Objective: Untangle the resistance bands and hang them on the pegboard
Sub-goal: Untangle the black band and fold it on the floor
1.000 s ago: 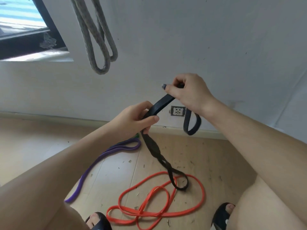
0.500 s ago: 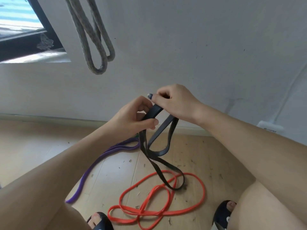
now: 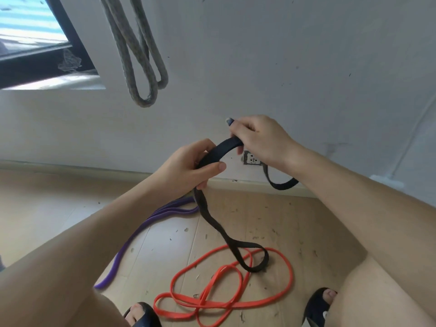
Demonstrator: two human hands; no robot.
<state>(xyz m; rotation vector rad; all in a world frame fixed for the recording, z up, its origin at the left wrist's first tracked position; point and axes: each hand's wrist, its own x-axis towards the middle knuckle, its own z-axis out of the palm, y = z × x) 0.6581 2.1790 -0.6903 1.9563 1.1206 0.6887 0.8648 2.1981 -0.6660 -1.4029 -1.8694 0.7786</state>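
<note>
Daylight only, entering from the window [image 3: 35,41] at upper left; the pane is overexposed, pale blue-white, with no detail outside. The sill below it glares. The white wall [image 3: 283,55] reads cool grey-blue and evenly lit. The wooden floor [image 3: 59,208] is warm and bright, with a washed-out patch toward the left. Shadows are soft and faint; no hard edges anywhere. Wide-angle distortion is strong: the skirting line bows, and the forearms swell toward the lower corners. Focus is slightly soft overall, with compression smear on the skin. Fine floor debris still resolves.
</note>
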